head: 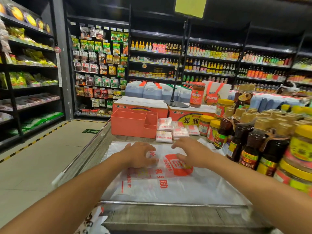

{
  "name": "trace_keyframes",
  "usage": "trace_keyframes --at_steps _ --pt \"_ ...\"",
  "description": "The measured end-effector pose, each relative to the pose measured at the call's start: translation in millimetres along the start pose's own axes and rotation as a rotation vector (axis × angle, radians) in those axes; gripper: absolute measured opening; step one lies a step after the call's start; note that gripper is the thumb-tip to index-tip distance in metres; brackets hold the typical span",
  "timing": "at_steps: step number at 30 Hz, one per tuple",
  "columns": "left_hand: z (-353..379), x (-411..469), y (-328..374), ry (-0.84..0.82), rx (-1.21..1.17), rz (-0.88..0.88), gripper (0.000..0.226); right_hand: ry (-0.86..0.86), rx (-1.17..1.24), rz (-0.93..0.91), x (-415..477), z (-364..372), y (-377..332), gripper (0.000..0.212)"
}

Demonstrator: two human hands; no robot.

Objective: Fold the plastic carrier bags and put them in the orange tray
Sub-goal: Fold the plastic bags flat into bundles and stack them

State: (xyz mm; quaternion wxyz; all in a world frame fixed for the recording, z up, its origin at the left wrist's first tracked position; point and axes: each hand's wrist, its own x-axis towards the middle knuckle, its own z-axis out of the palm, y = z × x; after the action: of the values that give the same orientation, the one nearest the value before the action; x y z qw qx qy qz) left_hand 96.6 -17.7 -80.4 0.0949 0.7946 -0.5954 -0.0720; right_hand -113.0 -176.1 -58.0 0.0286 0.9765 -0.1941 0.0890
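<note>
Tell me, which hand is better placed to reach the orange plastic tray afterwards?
Probably the left hand: it is on the white printed plastic carrier bag in line with the orange plastic tray, while the right hand lies nearer the brown sauce bottles.

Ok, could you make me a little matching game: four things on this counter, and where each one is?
1 orange tray
2 folded bags
3 spread bag
4 red sauce jar

A on the orange cartons
B under left hand and right hand
C counter's back left
D just right of the tray

Pairs: 1-C, 2-D, 3-B, 4-A
</note>
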Motion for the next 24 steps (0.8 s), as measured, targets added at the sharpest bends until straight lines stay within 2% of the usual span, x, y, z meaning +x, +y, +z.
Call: trace_keyframes --at_steps 5,10,13,19,24 --pt "-18 -19 6 -0.073 0.061 0.115 0.048 -0.034 0.115 -0.047 -45 -16 -4 0.036" --pt "-26 -57 17 0.000 0.094 0.262 0.032 -0.114 0.192 -0.060 -82 -19 3 0.025" --pt "-24 -81 18 0.006 0.102 0.309 0.021 -0.161 0.205 -0.051 -98 -12 9 0.029" --pt "-14 -116 10 -0.087 0.115 0.221 0.043 -0.242 0.241 -0.035 -117 0 11 0.072" --pt "-11 -124 6 -0.096 0.113 0.187 0.069 -0.236 0.220 -0.050 -119 -3 8 0.060"
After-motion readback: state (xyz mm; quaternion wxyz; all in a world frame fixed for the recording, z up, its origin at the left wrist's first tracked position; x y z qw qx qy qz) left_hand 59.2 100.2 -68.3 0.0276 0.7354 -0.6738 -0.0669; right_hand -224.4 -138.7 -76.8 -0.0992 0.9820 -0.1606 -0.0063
